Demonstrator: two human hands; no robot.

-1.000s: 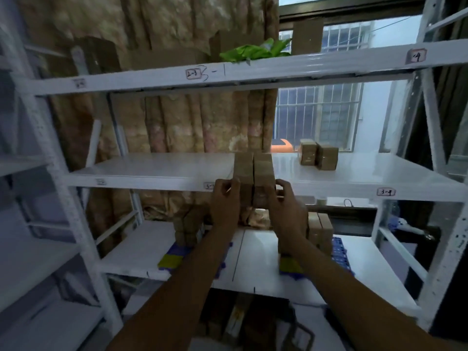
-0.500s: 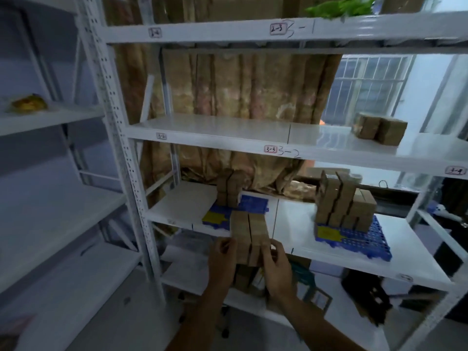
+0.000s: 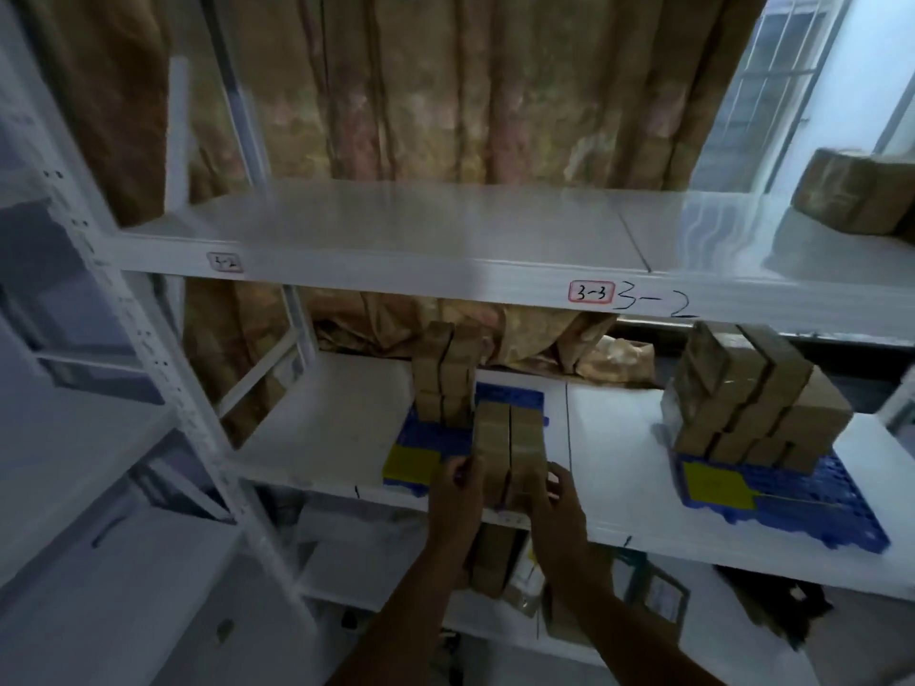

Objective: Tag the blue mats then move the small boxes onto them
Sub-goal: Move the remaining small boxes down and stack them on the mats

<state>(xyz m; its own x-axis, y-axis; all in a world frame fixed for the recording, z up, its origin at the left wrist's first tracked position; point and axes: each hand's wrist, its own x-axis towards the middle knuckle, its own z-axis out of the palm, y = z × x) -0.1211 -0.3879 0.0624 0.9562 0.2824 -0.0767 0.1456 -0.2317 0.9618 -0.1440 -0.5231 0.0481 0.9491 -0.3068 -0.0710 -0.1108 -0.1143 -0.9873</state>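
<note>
My left hand (image 3: 453, 507) and my right hand (image 3: 559, 512) press from both sides on a tall block of small brown boxes (image 3: 507, 453), held upright at the front edge of the lower shelf. Just behind it lies a blue mat (image 3: 510, 396) with a yellow tag (image 3: 411, 462) at its front left and a short stack of boxes (image 3: 445, 373) on its back left. On the right a second blue mat (image 3: 812, 497) carries a yellow tag (image 3: 715, 482) and a larger pile of boxes (image 3: 752, 403).
A white metal rack holds the lower shelf (image 3: 322, 438) and a middle shelf (image 3: 421, 235) labelled 3-3 (image 3: 591, 292). More wrapped boxes (image 3: 856, 190) sit at the middle shelf's far right. A white upright post (image 3: 163, 368) stands left. Clutter lies on the bottom shelf.
My hands carried the block of boxes down from the middle shelf and forward to the lower shelf's front edge by the left mat. The view has tilted down and moved closer.
</note>
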